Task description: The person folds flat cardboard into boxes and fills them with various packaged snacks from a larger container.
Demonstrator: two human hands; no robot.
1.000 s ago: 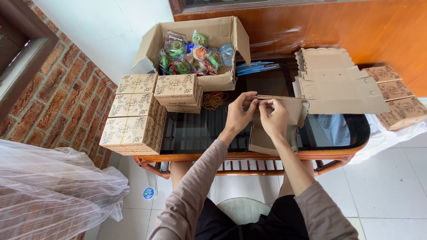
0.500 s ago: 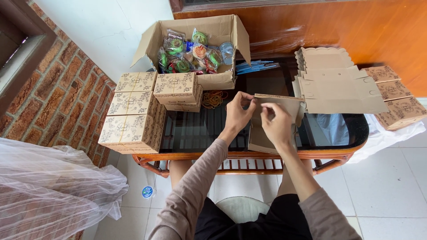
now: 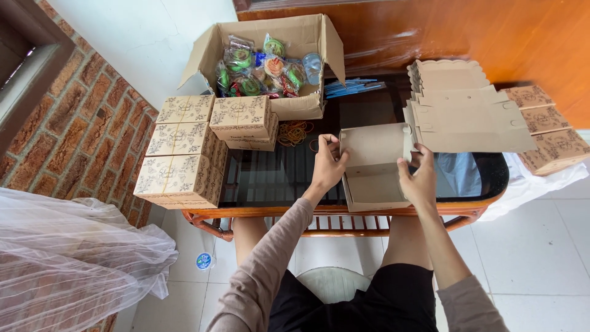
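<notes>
A small brown cardboard box (image 3: pixel 376 161) stands half-folded on the dark glass table (image 3: pixel 276 178), its lid raised and its inside showing. My left hand (image 3: pixel 328 165) grips the box's left side near the lid. My right hand (image 3: pixel 418 178) holds the right side wall. Both forearms wear grey-brown sleeves. A stack of flat unfolded box blanks (image 3: pixel 467 110) lies just right of the box.
Several finished patterned boxes (image 3: pixel 184 147) are stacked at the table's left. An open carton (image 3: pixel 276 61) of wrapped snacks sits at the back, rubber bands (image 3: pixel 295 131) in front of it. More patterned boxes (image 3: pixel 547 132) lie at far right. A plastic bag (image 3: pixel 67 264) and brick wall are at left.
The box has been opened out wider and lowered onto the table; my hands have moved apart to its two sides.
</notes>
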